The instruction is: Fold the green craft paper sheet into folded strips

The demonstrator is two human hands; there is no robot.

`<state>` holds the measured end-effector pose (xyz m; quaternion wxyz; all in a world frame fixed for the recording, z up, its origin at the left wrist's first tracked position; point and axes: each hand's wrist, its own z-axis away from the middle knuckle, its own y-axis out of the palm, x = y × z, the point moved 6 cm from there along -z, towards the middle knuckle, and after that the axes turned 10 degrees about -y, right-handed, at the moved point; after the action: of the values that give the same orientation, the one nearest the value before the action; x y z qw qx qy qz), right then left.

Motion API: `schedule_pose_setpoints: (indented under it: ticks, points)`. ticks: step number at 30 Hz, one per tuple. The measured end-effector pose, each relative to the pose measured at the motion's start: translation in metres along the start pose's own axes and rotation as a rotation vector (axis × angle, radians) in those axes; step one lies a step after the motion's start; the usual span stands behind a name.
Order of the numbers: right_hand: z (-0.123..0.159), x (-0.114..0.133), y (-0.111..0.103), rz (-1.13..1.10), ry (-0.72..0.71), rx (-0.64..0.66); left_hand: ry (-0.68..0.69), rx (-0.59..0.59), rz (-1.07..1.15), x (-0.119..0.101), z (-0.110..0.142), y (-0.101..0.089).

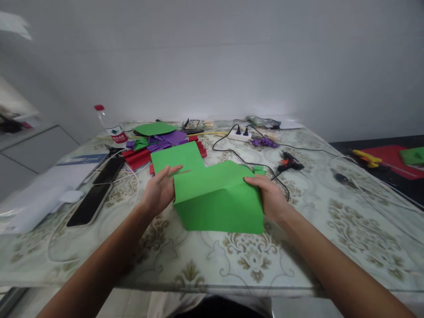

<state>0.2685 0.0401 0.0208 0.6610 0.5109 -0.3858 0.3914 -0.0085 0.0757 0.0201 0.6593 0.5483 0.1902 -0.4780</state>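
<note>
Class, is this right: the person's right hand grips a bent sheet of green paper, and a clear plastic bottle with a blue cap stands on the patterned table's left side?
No: the cap on the clear plastic bottle is red, not blue, as the head view shows. The rest holds: the right hand grips the bent sheet of green paper.

Floral-patterned table (311,251), phone (90,205), bottle (111,125), power strip (239,136)
</note>
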Motion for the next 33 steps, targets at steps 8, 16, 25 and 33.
schedule_pose_setpoints:
  ticks: [8, 16, 25, 33]
  points:
    - [-0.009, -0.017, 0.0, 0.139, 0.023, 0.002, -0.133, 0.127, -0.158, 0.016, -0.005, 0.0]
    - [-0.007, -0.025, 0.012, 0.168, -0.009, 0.247, 0.017, 0.057, -0.57, 0.023, -0.004, -0.004]
    - [-0.012, -0.02, 0.009, 0.219, -0.107, 0.257, 0.167, -0.006, -0.584, 0.012, -0.003, -0.002]
    - [-0.016, -0.02, 0.008, 0.192, -0.167, 0.251, 0.23, -0.053, -0.535, 0.008, -0.004, -0.008]
